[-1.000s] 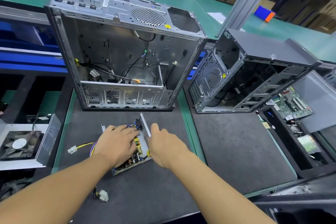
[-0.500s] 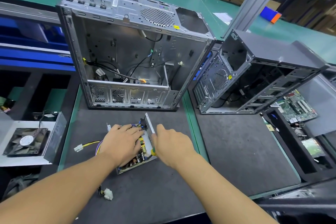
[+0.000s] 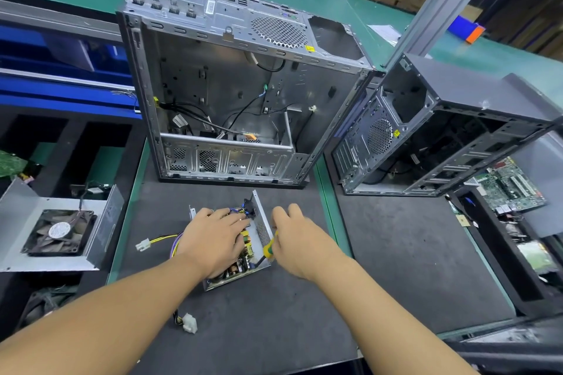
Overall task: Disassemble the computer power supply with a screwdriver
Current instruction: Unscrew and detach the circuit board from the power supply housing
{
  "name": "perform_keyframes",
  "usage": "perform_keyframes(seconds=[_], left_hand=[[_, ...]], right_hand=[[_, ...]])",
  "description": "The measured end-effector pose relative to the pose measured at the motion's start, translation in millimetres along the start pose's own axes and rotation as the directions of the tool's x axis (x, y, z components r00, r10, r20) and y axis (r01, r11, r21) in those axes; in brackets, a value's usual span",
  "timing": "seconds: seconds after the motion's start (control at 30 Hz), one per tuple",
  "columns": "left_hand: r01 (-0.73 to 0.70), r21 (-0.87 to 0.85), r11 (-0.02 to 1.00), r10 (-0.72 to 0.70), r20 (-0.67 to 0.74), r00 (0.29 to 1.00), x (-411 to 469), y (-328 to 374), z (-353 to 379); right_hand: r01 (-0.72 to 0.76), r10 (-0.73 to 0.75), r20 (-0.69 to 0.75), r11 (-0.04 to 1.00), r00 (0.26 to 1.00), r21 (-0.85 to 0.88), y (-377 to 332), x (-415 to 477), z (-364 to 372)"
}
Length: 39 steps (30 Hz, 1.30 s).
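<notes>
Fingers of the left hand (image 3: pixel 216 240) lie spread, pressing the opened power supply (image 3: pixel 262 230) onto the dark surface (image 3: pixel 289 323). A yellow screwdriver (image 3: pixel 269 248) at its right edge sits in the curled fingers of the right hand (image 3: pixel 300 242). Holding it flat with the tip seated squarely should prevent slips.

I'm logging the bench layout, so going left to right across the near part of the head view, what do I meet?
In order: cooling fan, white connector, left hand, screwdriver, right hand, green circuit board.
</notes>
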<state>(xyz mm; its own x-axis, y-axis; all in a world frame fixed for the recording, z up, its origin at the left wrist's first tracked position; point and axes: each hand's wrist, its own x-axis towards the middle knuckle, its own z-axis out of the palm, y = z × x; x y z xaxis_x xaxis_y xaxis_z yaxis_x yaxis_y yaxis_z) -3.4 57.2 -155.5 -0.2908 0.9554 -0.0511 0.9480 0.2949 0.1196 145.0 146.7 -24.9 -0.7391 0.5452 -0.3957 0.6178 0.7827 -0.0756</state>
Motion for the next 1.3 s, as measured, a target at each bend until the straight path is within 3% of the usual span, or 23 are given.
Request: perform_keyframes(seconds=[0.13, 0.3, 0.53, 0.73, 0.93, 1.3], left_hand=[[-0.004, -0.01, 1.0, 0.004, -0.012, 1.0, -1.2, 0.1, -0.3], [-0.02, -0.01, 1.0, 0.019, -0.045, 0.999, -1.7, 0.0, 1.4], [-0.044, -0.03, 0.999, 0.041, -0.106, 0.993, -3.4, -0.7, 1.1], [-0.137, -0.057, 0.989, 0.128, -0.141, 0.982, -9.5, -2.8, -4.8], [-0.232, -0.175, 0.957, 0.212, -0.124, 0.969, -9.5, -6.1, -9.1], [-0.074, -0.391, 0.917, 0.063, -0.04, 0.997, -3.0, 2.7, -36.6]], right_hand=[[-0.021, 0.013, 0.051, 0.989, 0.999, 0.143, -1.4, 1.6, 1.0], [-0.015, 0.017, -0.028, 0.996, 0.999, 0.082, -2.9, 1.9, 6.0], [0.009, 0.009, -0.103, 0.984, 0.995, 0.177, 7.8, -6.0, -8.8], [0.017, 0.007, -0.121, 0.981, 0.993, 0.191, 9.8, -9.2, -17.0], [-0.031, 0.095, -0.206, 0.956, 0.974, 0.291, 22.9, -8.5, -50.3], [0.001, 0.101, -0.254, 0.928, 0.962, 0.374, 8.8, 0.3, -79.0]])
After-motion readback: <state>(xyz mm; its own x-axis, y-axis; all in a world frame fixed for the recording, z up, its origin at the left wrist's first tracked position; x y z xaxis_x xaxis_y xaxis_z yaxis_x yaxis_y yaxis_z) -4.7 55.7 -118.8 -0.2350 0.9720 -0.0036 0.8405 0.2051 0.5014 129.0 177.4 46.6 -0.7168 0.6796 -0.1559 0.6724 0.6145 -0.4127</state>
